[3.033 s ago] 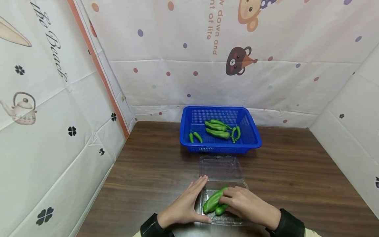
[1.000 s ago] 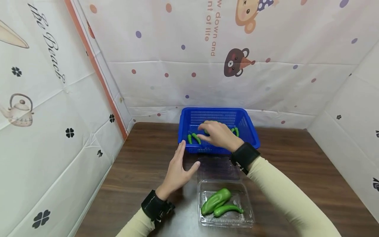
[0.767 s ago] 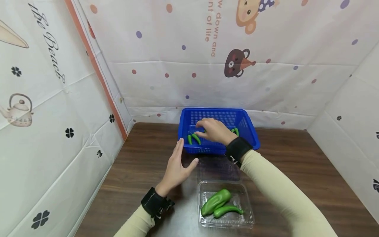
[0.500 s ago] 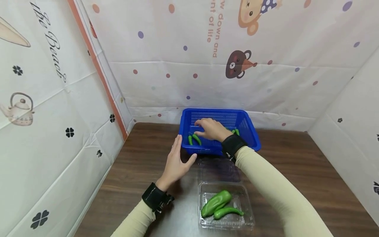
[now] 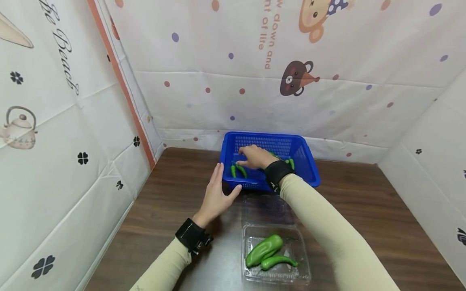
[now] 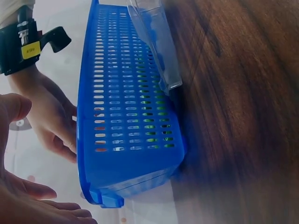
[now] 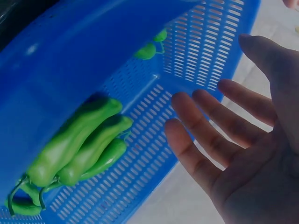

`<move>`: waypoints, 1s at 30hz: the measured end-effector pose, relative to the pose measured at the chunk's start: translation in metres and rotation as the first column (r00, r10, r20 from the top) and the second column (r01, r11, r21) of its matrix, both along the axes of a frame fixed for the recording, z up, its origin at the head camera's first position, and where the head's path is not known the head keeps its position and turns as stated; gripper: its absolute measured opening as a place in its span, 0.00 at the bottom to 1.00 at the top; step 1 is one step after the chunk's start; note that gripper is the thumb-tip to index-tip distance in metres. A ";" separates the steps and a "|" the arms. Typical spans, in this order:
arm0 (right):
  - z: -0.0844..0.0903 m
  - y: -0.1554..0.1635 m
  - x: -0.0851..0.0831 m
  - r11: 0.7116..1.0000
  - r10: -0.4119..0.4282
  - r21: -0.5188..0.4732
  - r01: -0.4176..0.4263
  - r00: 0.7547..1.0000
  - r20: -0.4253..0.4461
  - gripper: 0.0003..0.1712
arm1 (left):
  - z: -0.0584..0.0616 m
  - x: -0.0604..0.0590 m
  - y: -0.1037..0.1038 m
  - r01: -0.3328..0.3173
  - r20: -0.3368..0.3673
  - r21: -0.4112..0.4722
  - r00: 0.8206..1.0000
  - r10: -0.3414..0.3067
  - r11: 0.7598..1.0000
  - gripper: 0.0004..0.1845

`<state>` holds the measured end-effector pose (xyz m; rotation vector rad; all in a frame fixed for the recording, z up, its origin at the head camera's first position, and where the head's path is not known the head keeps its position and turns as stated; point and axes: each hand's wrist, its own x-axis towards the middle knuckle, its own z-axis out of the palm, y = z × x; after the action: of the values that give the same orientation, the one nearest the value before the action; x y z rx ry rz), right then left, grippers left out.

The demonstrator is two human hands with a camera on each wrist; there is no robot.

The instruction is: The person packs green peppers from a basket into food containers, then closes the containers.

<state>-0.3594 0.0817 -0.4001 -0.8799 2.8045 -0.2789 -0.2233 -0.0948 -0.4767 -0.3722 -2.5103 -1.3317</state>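
My right hand (image 5: 255,157) is over the blue basket (image 5: 314,171); its fingers are spread and loosely bent in the right wrist view, holding nothing. Several long green peppers (image 7: 77,140) lie below and beside it. Two small green chilies (image 5: 241,171) lie in the basket's left end. My left hand (image 5: 214,198), fingers straight and thumb apart, is by the basket's front left corner; whether it touches the rim I cannot tell. Nearer me, a clear plastic clamshell box (image 5: 306,266) lies with its lid back, holding a large green pepper (image 5: 264,249) and a slimmer one (image 5: 278,262).
The clamshell's lid (image 5: 267,208) lies flat between the box and the basket. All stands on a dark wooden table (image 5: 364,218). Printed white sheets (image 5: 196,105) enclose it at the back and both sides.
My right hand has left the pepper in the clamshell and reached over the basket, then drifted slightly left. My left hand has moved from the clamshell's side up to the basket's corner.
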 end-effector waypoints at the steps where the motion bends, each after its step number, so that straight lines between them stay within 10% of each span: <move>1: 0.000 0.000 -0.002 1.000 -0.007 -0.002 0.007 1.000 0.002 0.29 | 0.000 -0.002 0.001 0.003 0.001 0.003 1.000 -0.003 1.000 0.52; 30: -0.007 -0.035 -0.027 0.974 -0.082 0.222 0.051 0.988 0.134 0.32 | -0.008 -0.011 -0.002 -0.024 0.025 -0.013 0.999 0.024 1.000 0.49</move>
<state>-0.3860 0.0465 -0.4068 -0.6889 2.6707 -0.0393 -0.2347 -0.0968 -0.4846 -0.3292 -2.5369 -1.3194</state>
